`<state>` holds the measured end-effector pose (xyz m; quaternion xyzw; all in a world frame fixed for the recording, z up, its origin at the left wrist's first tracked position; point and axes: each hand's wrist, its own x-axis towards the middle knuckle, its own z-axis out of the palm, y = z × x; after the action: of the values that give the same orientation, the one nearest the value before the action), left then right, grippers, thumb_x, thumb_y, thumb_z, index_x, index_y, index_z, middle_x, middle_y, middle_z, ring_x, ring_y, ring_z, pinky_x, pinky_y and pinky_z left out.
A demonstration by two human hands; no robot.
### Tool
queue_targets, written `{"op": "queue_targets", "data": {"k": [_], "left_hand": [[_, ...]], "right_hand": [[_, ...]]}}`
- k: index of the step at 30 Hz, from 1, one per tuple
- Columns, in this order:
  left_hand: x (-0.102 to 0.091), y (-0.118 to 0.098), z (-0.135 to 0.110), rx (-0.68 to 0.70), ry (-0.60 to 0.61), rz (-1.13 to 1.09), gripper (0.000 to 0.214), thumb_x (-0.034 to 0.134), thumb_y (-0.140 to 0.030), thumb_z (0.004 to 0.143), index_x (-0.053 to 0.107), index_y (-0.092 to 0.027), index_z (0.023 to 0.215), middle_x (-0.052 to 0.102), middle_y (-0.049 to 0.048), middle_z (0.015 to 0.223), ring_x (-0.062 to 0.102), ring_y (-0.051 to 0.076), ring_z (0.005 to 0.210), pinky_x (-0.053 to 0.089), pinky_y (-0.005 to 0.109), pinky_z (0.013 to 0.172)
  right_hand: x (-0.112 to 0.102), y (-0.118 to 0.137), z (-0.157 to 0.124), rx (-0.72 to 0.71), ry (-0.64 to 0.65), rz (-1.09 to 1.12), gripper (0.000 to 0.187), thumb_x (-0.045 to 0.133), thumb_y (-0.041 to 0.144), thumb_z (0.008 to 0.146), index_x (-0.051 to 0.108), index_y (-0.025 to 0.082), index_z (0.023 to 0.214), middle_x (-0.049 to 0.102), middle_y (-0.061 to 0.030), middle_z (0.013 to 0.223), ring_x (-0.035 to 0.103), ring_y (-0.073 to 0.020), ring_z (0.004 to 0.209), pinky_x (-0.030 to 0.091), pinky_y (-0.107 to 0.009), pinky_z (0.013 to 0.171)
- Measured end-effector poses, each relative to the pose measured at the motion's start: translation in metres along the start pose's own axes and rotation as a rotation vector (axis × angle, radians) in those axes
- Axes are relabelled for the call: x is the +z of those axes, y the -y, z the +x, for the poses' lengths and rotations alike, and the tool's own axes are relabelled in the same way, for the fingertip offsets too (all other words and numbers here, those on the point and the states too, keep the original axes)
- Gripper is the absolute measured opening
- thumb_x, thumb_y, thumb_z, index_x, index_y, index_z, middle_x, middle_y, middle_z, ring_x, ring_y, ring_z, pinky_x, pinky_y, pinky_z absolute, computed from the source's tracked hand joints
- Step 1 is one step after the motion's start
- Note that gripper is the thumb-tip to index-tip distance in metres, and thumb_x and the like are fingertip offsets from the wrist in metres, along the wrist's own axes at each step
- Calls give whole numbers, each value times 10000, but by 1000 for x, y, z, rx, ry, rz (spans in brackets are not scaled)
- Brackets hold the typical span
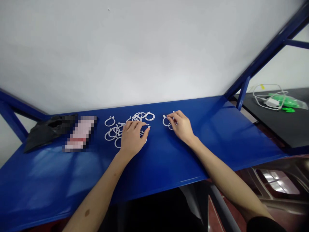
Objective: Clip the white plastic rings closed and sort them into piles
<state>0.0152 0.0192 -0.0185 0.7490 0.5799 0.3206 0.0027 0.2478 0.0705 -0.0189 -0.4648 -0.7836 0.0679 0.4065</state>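
Observation:
A cluster of white plastic curtain rings (111,134), open loops with small knobbed ends, lies loosely on the blue shelf (164,161). My left hand (132,137) rests over the right side of the cluster, its fingers curved and the thumb apart from them. White ring ends show by its fingertips, and the hand hides several rings. To the right, my right hand (181,125) pinches a curtain ring (170,126) between thumb and fingers at the shelf surface. Another curtain ring (164,121) lies beside those fingertips, partly overlapped.
A blurred-out pinkish flat object (80,133) and a black plastic bag (49,130) lie on the left of the shelf. Blue frame bars (243,93) rise at both ends. Beyond the right one, a black surface (272,122) carries a white cable (257,100) and a green bagged item (287,100).

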Motion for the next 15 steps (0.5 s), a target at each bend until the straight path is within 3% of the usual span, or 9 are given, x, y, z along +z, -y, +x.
{"op": "queue_targets", "data": {"k": [3, 6, 10, 15], "left_hand": [[3, 3, -4, 2, 55, 116, 263, 644, -400, 884, 710, -203, 1045, 678, 130, 1163, 524, 378, 1139, 396, 559, 1007], [8, 4, -8, 6, 109, 131, 257, 664, -409, 861, 711, -203, 1008, 655, 134, 1177, 500, 397, 1158, 386, 580, 997], [12, 3, -9, -15, 95, 136, 160, 640, -332, 870, 700, -209, 952, 654, 130, 1104, 500, 384, 1113, 400, 558, 939], [12, -3, -6, 17, 77, 137, 85, 594, -240, 902, 663, -228, 854, 682, 94, 1038, 515, 343, 1059, 401, 511, 894]], "right_hand": [[-11, -22, 4, 127, 11, -186, 186, 567, 244, 965, 708, 180, 1070, 672, -105, 944, 627, -239, 838, 531, -395, 772], [-15, -33, 4, 166, 36, -306, 230, 613, 239, 935, 691, 147, 1131, 678, -133, 956, 606, -294, 930, 521, -458, 833], [-13, -31, 4, 93, -7, -317, 242, 589, 297, 956, 697, 152, 1116, 662, -158, 1006, 574, -318, 970, 514, -503, 854], [-7, -7, 2, -49, 12, -169, 227, 549, 299, 985, 698, 196, 1123, 668, -130, 999, 576, -296, 973, 519, -494, 877]]}}
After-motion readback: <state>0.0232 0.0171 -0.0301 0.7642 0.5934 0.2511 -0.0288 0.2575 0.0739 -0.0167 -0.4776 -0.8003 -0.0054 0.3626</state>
